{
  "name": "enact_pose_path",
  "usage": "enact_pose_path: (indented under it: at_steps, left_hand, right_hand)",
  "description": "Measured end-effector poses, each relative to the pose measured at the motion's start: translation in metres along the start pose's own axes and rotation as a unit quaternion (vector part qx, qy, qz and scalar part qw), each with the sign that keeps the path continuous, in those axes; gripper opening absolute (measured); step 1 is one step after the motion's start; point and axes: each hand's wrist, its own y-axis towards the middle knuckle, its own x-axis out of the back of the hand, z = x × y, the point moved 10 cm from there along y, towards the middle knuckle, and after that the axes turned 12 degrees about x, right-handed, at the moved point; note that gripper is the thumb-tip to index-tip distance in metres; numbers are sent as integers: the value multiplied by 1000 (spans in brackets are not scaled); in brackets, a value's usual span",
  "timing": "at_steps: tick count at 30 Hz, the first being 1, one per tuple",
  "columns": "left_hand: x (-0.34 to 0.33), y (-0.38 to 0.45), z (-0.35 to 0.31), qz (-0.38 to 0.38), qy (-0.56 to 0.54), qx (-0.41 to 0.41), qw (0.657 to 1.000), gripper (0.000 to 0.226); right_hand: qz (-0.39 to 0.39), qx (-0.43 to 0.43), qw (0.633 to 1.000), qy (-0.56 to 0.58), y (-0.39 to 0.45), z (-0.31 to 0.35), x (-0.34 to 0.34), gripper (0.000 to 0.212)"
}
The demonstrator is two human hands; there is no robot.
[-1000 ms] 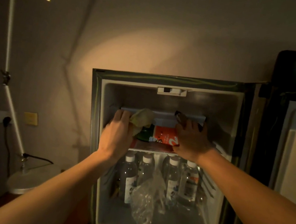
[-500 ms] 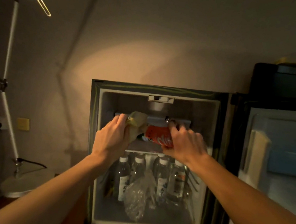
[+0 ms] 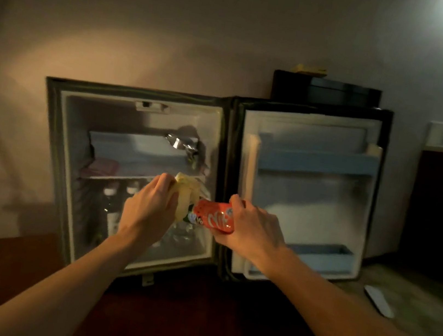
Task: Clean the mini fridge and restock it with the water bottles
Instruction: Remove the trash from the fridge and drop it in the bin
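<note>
Your right hand (image 3: 251,230) has its grip closed round an orange can (image 3: 217,219), held on its side out in front of the mini fridge (image 3: 132,177), level with the edge where the open door (image 3: 305,192) hinges. Your left hand (image 3: 151,209) is clenched on a crumpled yellowish cloth (image 3: 186,191), which touches the can's dark end (the cloth hides part of that end). Both hands are outside the cabinet, just in front of the wire shelf (image 3: 124,177) and its front edge.

Below that shelf the water bottles (image 3: 112,209) stand upright at the left of the lower compartment; the rest there is blurred and partly behind your left hand. Above the shelf, something shiny and crumpled (image 3: 182,143) sits at the upper right, near the inner wall.

The door stands swung fully open to the right, its racks bare. In front of the fridge lies the dark wooden surface (image 3: 191,321), open beneath your forearms.
</note>
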Motion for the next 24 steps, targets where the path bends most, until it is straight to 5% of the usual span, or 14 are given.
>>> enact_pose_path:
  at_steps: [10,24]
  left_hand:
    - [-66,-101,-150,63,-85,-147,983,13]
    - [-242,-243,-337,217,-106,-280,929,15]
  right_hand:
    - [25,-58,991,-118,-170,-88,43,71]
    - [99,-302,941,-117,-395,-253,44,72]
